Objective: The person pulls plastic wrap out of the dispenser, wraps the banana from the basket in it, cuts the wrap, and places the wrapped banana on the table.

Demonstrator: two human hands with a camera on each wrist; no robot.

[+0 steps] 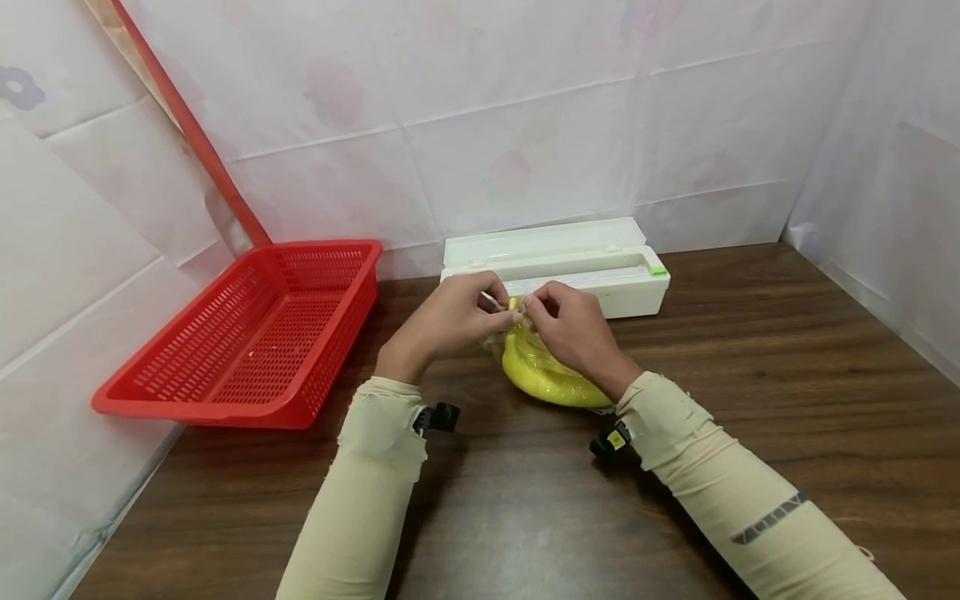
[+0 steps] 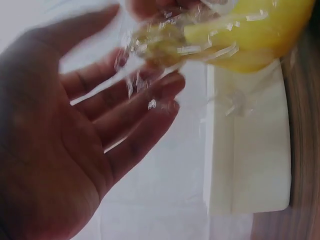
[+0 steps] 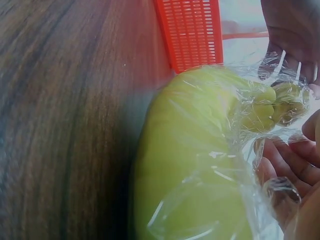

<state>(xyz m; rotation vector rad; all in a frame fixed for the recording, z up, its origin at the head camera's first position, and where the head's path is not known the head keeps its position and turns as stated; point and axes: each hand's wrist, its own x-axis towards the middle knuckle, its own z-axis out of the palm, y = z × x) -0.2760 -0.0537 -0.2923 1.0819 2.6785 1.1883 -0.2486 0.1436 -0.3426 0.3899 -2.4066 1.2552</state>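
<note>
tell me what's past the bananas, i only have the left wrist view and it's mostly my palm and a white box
Observer: On the head view a red basket sits on the table, left of the left hand.
Operator: anything in it
Observer: From the head view its mesh floor looks bare.
Operator: how much of the bananas is covered
Observer: The right wrist view shows clear film over the whole visible side of the bananas, bunched at the stem.
Operator: where's the other hand
Observer: The right hand pinches the film at the stem, fingertips meeting the left hand's.
</note>
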